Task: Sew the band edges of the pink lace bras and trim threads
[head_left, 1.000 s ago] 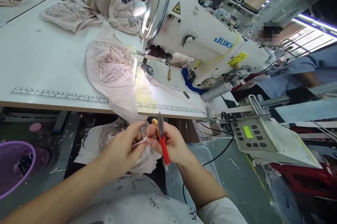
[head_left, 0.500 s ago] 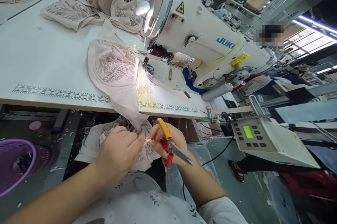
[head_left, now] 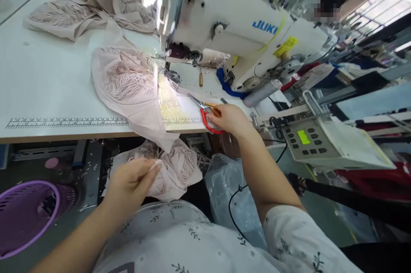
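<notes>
My left hand (head_left: 133, 179) is closed, pinching a thin whitish strip of a pale pink lace garment (head_left: 181, 161) that rests over my lap. At the table's front edge, my right hand (head_left: 236, 120) grips scissors (head_left: 204, 105) by their red and orange handles. Their blades point up and left, toward the needle area. Another pale lace piece (head_left: 128, 80) lies beside the sewing machine (head_left: 231, 20) and hangs over the edge, its lower tip touching or overlapping the garment below; I cannot tell which.
More lace pieces (head_left: 64, 18) are heaped at the back left. A printed ruler (head_left: 64, 122) runs along the table front. To the right sits a control box (head_left: 305, 138). A purple basket (head_left: 56, 204) stands at lower left, and a clear plastic bag (head_left: 224, 187) hangs below the table.
My right hand has moved from beside my left hand up to the tabletop with the scissors. My left hand has shifted slightly left and down. The whole view has also shifted.
</notes>
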Demonstrator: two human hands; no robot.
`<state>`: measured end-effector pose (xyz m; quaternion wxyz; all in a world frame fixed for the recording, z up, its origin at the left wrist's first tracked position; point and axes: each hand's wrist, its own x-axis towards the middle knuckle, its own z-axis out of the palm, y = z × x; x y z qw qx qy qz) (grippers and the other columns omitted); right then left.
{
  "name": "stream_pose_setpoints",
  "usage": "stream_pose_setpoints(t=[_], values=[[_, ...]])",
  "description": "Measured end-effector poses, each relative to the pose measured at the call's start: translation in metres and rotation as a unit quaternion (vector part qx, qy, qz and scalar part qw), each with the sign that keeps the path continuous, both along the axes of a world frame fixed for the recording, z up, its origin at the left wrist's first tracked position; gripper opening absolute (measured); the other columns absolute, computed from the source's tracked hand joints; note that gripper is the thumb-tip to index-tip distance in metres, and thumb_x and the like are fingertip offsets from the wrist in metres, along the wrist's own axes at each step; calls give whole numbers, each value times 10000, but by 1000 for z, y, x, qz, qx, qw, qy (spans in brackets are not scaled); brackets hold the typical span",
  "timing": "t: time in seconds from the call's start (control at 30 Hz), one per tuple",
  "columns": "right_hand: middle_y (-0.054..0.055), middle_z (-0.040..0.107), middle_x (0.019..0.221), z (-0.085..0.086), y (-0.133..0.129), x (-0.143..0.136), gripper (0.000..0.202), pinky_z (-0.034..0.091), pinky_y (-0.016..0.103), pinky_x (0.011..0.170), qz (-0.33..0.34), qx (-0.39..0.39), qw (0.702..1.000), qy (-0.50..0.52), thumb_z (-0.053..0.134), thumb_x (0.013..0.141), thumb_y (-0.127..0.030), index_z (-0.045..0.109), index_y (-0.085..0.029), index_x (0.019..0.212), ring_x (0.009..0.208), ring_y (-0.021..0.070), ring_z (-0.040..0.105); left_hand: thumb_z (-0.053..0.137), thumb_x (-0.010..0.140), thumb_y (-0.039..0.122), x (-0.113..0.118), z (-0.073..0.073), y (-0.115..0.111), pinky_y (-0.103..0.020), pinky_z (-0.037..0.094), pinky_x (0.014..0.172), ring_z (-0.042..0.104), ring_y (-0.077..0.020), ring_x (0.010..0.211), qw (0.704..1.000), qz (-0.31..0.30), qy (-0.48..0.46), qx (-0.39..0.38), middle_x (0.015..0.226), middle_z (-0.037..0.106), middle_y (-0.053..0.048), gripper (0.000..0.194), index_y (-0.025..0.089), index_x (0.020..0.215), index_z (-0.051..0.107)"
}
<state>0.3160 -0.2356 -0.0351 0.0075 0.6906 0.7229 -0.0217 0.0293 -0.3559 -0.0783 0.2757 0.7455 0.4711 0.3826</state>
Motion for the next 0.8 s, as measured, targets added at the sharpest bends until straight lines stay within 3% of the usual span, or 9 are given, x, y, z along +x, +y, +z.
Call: stream_pose_setpoints(t=[0.07, 0.17, 0.23, 0.3, 0.37, 0.47, 0.67, 0.73, 0.8], values=[[149, 666, 878, -6, -6, -2, 208, 444, 362, 721, 12, 67, 997, 25, 552, 834, -317, 638, -130, 808, 832, 271, 606, 599, 819, 277, -6, 5, -5, -242, 497, 564, 634, -155, 624, 987, 68, -76, -121, 689, 701, 11, 154, 208, 745, 715], [126, 676, 949, -17, -39, -24, 199, 448, 369, 848, 111, 169, 964, 175, 484, 896, -261, 636, -136, 865, 929, 242, 602, 672, 737, 265, -10, 14, -10, -250, 501, 518, 622, -165, 595, 930, 201, -169, -257, 666, 701, 10, 105, 192, 763, 743], [81, 680, 890, -30, -68, -48, 253, 476, 317, 800, 237, 114, 918, 298, 462, 938, -332, 630, -150, 886, 861, 191, 612, 682, 706, 244, -11, 17, -11, -236, 478, 462, 587, -144, 532, 894, 267, -206, -294, 621, 682, 20, 90, 192, 747, 744], [84, 679, 954, -47, -94, -74, 372, 484, 323, 818, 333, 38, 874, 352, 593, 858, -486, 621, -138, 986, 906, 204, 611, 694, 680, 236, -12, 16, -11, -226, 453, 414, 553, -130, 483, 876, 303, -222, -302, 596, 668, 30, 78, 200, 732, 739], [82, 659, 926, -66, -109, -94, 442, 486, 307, 735, 331, -4, 869, 368, 690, 772, -501, 615, -131, 1001, 861, 204, 600, 711, 668, 249, -13, 15, -10, -232, 445, 389, 553, -139, 473, 870, 316, -226, -303, 593, 667, 25, 87, 197, 734, 735], [47, 620, 836, -84, -117, -107, 196, 443, 271, 637, 300, -40, 878, 371, 665, 808, -320, 614, -157, 903, 755, 167, 565, 707, 700, 257, -13, 15, -10, -239, 469, 420, 588, -155, 530, 867, 335, -222, -294, 661, 695, 5, 80, 191, 739, 732], [42, 589, 813, -80, -117, -101, 98, 426, 258, 639, 295, -52, 867, 398, 588, 857, -258, 613, -164, 861, 740, 151, 545, 723, 707, 225, -23, 6, -15, -282, 521, 561, 621, -189, 681, 881, 341, -209, -251, 746, 713, 10, 20, 222, 724, 733], [53, 601, 836, -80, -117, -99, 131, 437, 253, 651, 303, -64, 862, 401, 572, 884, -277, 629, -159, 881, 750, 148, 557, 734, 713, 246, -36, -1, -14, -311, 527, 594, 619, -200, 700, 903, 303, -195, -235, 760, 703, -1, 26, 228, 731, 730], [59, 611, 858, -81, -118, -97, 143, 443, 247, 661, 311, -61, 860, 399, 564, 893, -278, 644, -160, 892, 756, 145, 564, 731, 721, 226, -52, -5, -9, -313, 521, 596, 607, -193, 697, 940, 209, -178, -202, 743, 674, 0, 23, 248, 729, 730]])
